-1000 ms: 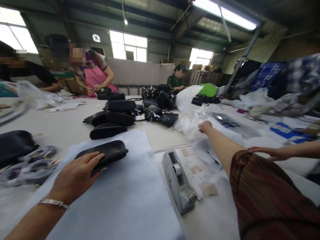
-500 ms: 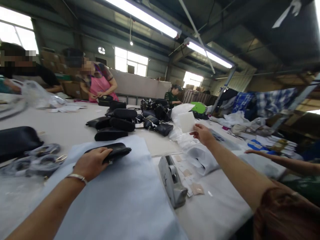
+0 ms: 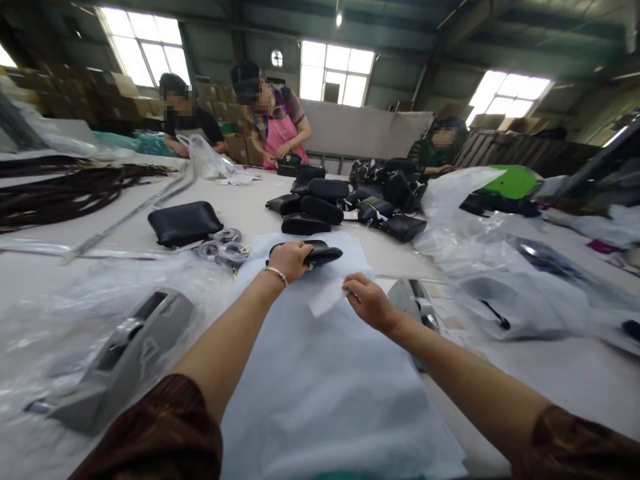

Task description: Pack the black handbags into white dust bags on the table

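Note:
My left hand (image 3: 289, 262) is closed on a small black bag (image 3: 323, 254), which rests at the far part of a stack of pale tissue paper (image 3: 320, 373). Its fingers cover the bag's near side. Between the thumb and fingers of my right hand (image 3: 369, 300) is a small white paper sheet (image 3: 327, 297), held by its right end just in front of the bag. Partly behind my right forearm stands a grey tape dispenser (image 3: 411, 300). Left of the bag lie coiled grey straps (image 3: 223, 248) with gold clasps, touching a larger black bag (image 3: 186, 223).
Another grey tape dispenser (image 3: 127, 360) stands on clear plastic sheets at left. Several black bags (image 3: 325, 199) are piled beyond the paper. Plastic bags (image 3: 525, 293) spread over the right side. Dark straps (image 3: 75, 190) lie far left. Several people, one in a pink apron (image 3: 280, 133), are across the table.
My right hand has brought the white sheet from the plastic at right to in front of the black bag. The view has turned left. My left hand still holds the bag.

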`<control>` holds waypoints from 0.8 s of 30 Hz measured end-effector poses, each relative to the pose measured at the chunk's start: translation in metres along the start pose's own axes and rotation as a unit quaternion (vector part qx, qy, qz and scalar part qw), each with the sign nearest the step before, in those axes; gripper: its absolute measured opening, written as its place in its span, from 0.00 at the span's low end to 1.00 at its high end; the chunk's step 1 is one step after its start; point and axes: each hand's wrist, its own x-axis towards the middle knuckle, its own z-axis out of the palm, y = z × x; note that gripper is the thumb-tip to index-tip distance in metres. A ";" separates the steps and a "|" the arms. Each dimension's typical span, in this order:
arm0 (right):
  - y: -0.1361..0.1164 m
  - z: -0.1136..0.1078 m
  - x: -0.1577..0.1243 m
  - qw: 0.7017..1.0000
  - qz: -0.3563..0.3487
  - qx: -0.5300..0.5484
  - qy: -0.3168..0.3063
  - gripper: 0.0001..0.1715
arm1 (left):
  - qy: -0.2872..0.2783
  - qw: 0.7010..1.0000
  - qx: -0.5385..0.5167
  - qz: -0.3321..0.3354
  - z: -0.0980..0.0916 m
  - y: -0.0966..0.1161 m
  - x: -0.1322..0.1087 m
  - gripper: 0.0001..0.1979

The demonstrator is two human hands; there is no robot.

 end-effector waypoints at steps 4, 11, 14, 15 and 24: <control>0.013 0.034 -0.002 0.999 0.000 0.006 0.050 0.14 | 0.028 1.000 0.006 0.005 0.008 0.004 -0.008 0.22; 0.015 0.073 0.014 0.993 0.050 -0.003 0.109 0.13 | 0.038 0.999 0.012 -0.003 0.013 0.009 -0.009 0.21; 0.015 0.082 0.020 0.993 0.054 -0.014 0.101 0.12 | 0.039 0.999 0.017 -0.001 0.013 0.008 -0.007 0.22; 0.016 0.084 0.021 0.994 0.055 -0.014 0.097 0.12 | 0.040 0.999 0.018 0.000 0.013 0.007 -0.007 0.22; 0.023 0.084 0.028 0.991 0.073 -0.048 0.104 0.07 | 0.036 0.999 0.019 0.005 0.015 0.010 -0.009 0.24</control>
